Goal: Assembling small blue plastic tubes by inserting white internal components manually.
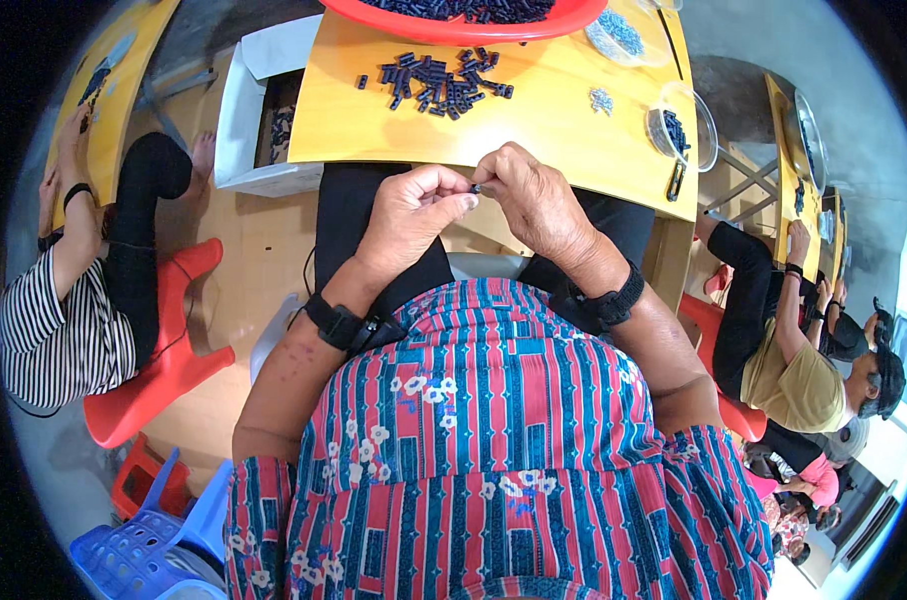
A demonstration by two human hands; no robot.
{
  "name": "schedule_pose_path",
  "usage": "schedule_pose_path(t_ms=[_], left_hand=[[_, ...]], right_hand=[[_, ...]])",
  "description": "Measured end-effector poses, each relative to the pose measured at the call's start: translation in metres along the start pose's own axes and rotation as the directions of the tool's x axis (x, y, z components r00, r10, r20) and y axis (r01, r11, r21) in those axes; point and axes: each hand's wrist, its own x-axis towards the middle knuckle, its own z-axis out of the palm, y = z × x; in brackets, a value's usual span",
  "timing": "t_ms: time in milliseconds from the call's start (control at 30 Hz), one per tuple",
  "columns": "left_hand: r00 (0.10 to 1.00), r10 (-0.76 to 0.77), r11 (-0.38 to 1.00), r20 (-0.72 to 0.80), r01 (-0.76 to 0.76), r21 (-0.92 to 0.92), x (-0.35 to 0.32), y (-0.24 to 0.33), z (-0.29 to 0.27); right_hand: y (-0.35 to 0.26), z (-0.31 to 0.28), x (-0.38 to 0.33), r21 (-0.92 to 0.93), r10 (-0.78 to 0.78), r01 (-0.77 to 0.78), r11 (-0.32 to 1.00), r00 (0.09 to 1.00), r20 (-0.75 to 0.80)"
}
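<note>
My left hand [414, 215] and my right hand [536, 200] meet just off the table's near edge, above my lap. A small black piece [476, 188] is pinched between left thumb and forefinger. The right fingertips are closed at its other side; whether they also hold some tiny part is hidden. On the table beyond lies a loose pile of short black plastic pieces [439, 85]. To its right sits a little heap of small silvery parts [601, 101].
Around the yellow table [564, 130] are a red basin [454, 37] of black pieces, a clear tub [654, 55] of small bluish parts, and a clear round container [715, 135] with black pieces. A white box [236, 130] stands left. People sit at tables on both sides.
</note>
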Motion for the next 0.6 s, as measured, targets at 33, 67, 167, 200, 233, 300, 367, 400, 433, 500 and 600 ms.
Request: schedule_pose_path(t_ms=[33, 67, 167, 200, 233, 300, 367, 400, 433, 500, 600], left_hand=[[1.0, -0.011, 1.0, -0.005, 0.011, 0.019, 0.0, 0.0, 0.0], [1.0, -0.022, 0.999, -0.01, 0.022, 0.038, 0.001, 0.001, -0.001], [1.0, -0.023, 0.998, -0.003, 0.023, 0.052, 0.003, 0.002, -0.001], [1.0, -0.022, 0.998, -0.002, 0.022, 0.051, 0.003, 0.002, -0.001], [1.0, -0.02, 0.998, -0.007, 0.02, 0.063, 0.004, 0.003, 0.0], [1.0, -0.017, 0.997, -0.01, 0.018, 0.075, 0.005, 0.003, 0.0], [1.0, -0.01, 0.997, -0.009, 0.011, 0.081, 0.005, 0.002, 0.0], [1.0, -0.01, 0.997, -0.01, 0.01, 0.081, 0.004, 0.002, 0.0], [1.0, -0.026, 0.996, -0.005, 0.026, 0.09, 0.005, 0.001, -0.001], [0.999, -0.042, 0.994, 0.0, 0.042, 0.099, 0.005, -0.001, -0.001], [0.991, -0.13, 0.991, 0.026, 0.13, -0.006, 0.006, -0.003, -0.001]], right_hand=[[0.002, 0.001, 0.001, -0.004, 0.0, 0.0, 1.0, 1.0, -0.002], [0.002, 0.001, 0.001, -0.009, 0.001, -0.001, 1.0, 1.0, -0.003], [0.002, 0.001, 0.003, -0.021, 0.019, -0.019, 1.0, 1.0, -0.004], [0.003, 0.001, 0.003, -0.022, 0.019, -0.019, 1.0, 1.0, -0.003], [0.005, 0.002, 0.003, -0.027, 0.009, -0.009, 1.0, 1.0, -0.019], [0.007, 0.003, 0.003, -0.034, -0.002, 0.0, 0.999, 0.999, -0.035], [0.007, 0.003, 0.002, -0.08, -0.007, 0.005, 0.997, 1.0, -0.018], [0.007, 0.002, 0.002, -0.08, -0.008, 0.006, 0.997, 1.0, -0.018], [0.006, 0.0, 0.002, -0.155, -0.031, 0.033, 0.987, 0.999, 0.021], [0.004, -0.004, 0.002, -0.227, -0.05, 0.063, 0.972, 0.997, 0.062], [0.001, -0.008, 0.001, -0.421, -0.049, 0.122, 0.899, 0.983, 0.179]])
